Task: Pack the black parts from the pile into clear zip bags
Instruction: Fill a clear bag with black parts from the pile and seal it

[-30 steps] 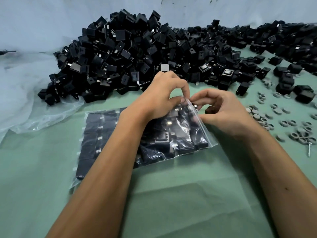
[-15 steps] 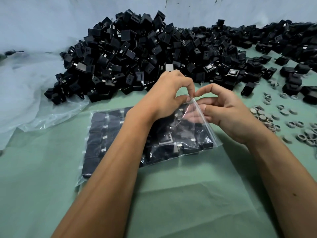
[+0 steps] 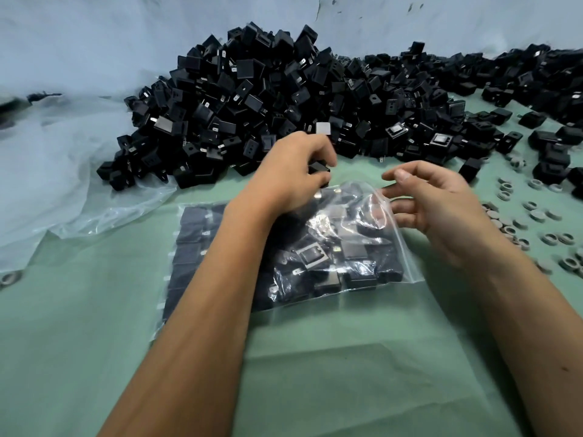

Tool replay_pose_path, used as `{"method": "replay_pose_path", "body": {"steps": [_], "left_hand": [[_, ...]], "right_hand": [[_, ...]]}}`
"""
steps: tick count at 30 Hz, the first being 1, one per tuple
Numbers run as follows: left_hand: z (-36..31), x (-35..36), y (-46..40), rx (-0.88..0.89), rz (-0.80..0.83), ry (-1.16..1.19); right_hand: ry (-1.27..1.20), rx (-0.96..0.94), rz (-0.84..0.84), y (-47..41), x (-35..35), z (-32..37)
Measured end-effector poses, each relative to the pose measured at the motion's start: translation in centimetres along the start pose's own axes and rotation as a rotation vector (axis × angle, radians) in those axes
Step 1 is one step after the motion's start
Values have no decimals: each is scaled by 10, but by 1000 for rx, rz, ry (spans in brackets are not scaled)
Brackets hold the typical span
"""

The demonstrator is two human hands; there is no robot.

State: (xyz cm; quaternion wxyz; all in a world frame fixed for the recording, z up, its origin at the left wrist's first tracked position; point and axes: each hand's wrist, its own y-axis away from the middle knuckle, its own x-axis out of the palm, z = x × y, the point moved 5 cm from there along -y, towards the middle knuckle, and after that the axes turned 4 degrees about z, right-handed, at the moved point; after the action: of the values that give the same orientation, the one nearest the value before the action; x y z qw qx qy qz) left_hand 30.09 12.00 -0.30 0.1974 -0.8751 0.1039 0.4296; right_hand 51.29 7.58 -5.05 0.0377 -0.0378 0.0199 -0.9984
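Observation:
A large pile of black parts lies at the back of the green table cover. In front of it is a clear zip bag holding several black parts, its mouth toward the pile. My left hand is at the bag's mouth by the pile's front edge, fingers curled on a black part. My right hand hovers at the bag's upper right corner with its fingers spread, fingertips close to the plastic. A second bag of neatly rowed parts lies to the left, partly under my left forearm.
Several small grey rings are scattered on the right, with more loose black parts behind them. A crumpled clear plastic sheet covers the left side. A pale wall stands behind the pile.
Both hands were pinching the bag's zip edge together. They have now come apart: the left moved up toward the pile with a part in it, and the right opened and drew to the right.

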Motion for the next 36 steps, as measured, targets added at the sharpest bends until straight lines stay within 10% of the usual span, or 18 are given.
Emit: {"method": "replay_pose_path", "body": {"steps": [7,19,27,31,36], "left_hand": [[68,-36,17,-421,-122,-67],[73,-38,21,-486,-173,10],[53,-32,15,-380,-143,80],[11,-8,6,-125,55,158],[-37,34,4,55,293,112]], "right_hand": [[464,-320,-279,-12,7,42],[1553,-30,211,-109,130,26],[1151,-176,76,-97,100,40],[572,-151,-252,-58,31,36],[469,3,-287,-12,-13,-3]]}}
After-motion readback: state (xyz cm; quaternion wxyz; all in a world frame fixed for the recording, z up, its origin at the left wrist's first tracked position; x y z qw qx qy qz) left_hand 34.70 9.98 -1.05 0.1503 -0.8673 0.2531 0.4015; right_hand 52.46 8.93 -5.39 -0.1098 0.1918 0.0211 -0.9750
